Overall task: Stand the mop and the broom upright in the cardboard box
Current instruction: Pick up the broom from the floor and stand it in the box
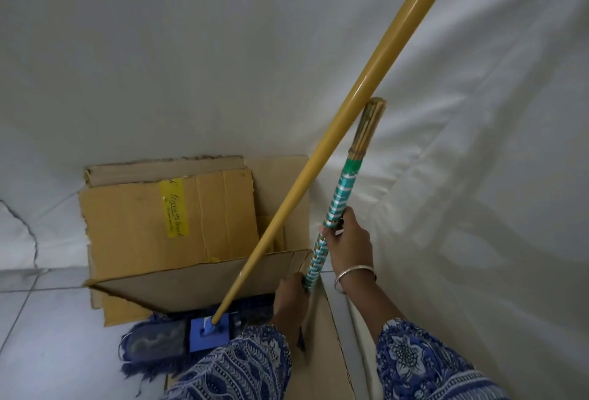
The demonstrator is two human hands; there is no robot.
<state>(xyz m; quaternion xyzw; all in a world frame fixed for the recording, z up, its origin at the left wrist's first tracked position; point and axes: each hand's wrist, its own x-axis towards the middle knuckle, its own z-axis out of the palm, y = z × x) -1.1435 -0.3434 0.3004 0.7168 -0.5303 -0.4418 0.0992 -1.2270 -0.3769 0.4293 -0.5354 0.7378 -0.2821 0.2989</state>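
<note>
Left hand (291,301): closed around the lower part of the teal-and-white wrapped broom handle (334,218).
Right hand (349,240): gripping the same handle higher up.
Yellow-handled blue mop (306,176): leaning right, its head near the brown cardboard box (165,218).
Box: open, against the white cloth backdrop (223,49).

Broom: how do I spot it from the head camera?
Find the cardboard box against the white sheet. At its right edge two poles rise; both hands, left hand and right hand, grip the shorter one, the broom. Unlike the plain yellow mop handle, it is wound in teal-and-white bands.
</note>
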